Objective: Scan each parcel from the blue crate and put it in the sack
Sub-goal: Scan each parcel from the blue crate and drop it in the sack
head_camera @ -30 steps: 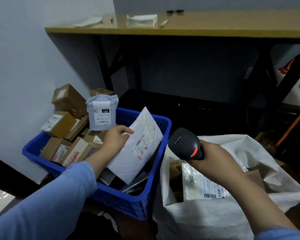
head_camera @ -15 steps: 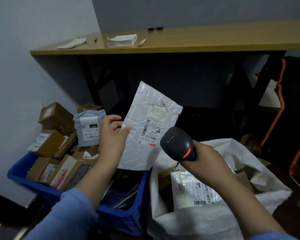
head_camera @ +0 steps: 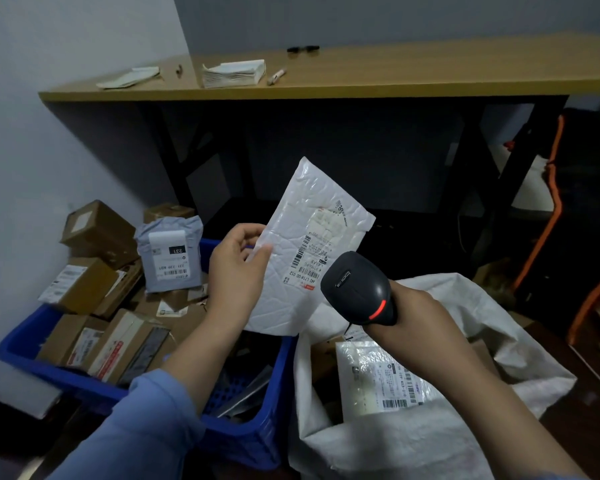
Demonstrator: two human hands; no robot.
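My left hand (head_camera: 234, 271) pinches the left edge of a white bubble mailer (head_camera: 302, 244), held up above the blue crate (head_camera: 257, 441) with its barcode label facing me. My right hand (head_camera: 416, 320) grips a black handheld scanner (head_camera: 357, 289) with a red light, its head just below and right of the label. The blue crate on the left holds several brown boxes (head_camera: 84, 285) and a grey poly bag (head_camera: 170, 254). The white sack (head_camera: 413, 441) stands open on the right with a labelled clear-wrapped parcel (head_camera: 378, 379) inside.
A wooden shelf (head_camera: 361, 81) runs across the top with paper stacks (head_camera: 234, 72) and a pen on it. Dark metal frame legs stand behind the crate. A grey wall closes the left side. A black and orange object (head_camera: 582, 202) is at the right.
My left hand lifted the white mailer out of the crate and turned its label toward me. My right hand brought the scanner up close under the label.
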